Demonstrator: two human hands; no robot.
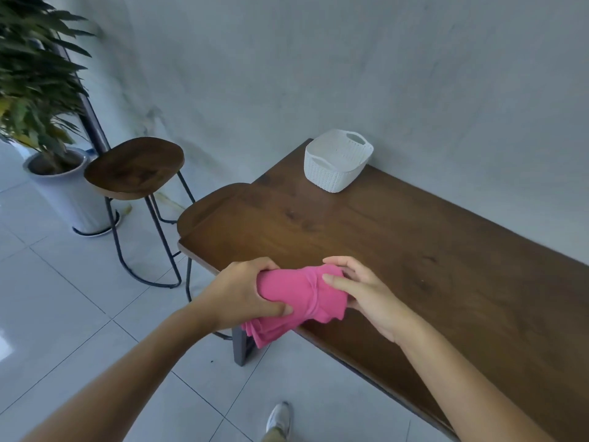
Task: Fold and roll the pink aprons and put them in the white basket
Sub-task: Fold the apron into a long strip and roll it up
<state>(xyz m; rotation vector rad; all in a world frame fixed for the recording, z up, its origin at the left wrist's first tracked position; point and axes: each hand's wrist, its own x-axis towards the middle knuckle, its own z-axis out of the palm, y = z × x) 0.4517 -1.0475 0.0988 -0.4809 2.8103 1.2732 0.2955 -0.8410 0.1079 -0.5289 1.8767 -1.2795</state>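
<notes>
A rolled pink apron lies between both hands over the near edge of the brown wooden table. My left hand grips the roll's left end, fingers over the top and thumb underneath. My right hand holds the right end, fingers resting on top and thumb behind. A loose folded tail of the apron hangs down below the left hand, off the table edge. The white basket stands at the table's far corner by the wall, and I see nothing in it.
Two wooden stools with thin metal legs stand left of the table, one tucked against its end. A potted plant stands at far left. A grey wall runs behind the table. The floor is tiled; my shoe shows below.
</notes>
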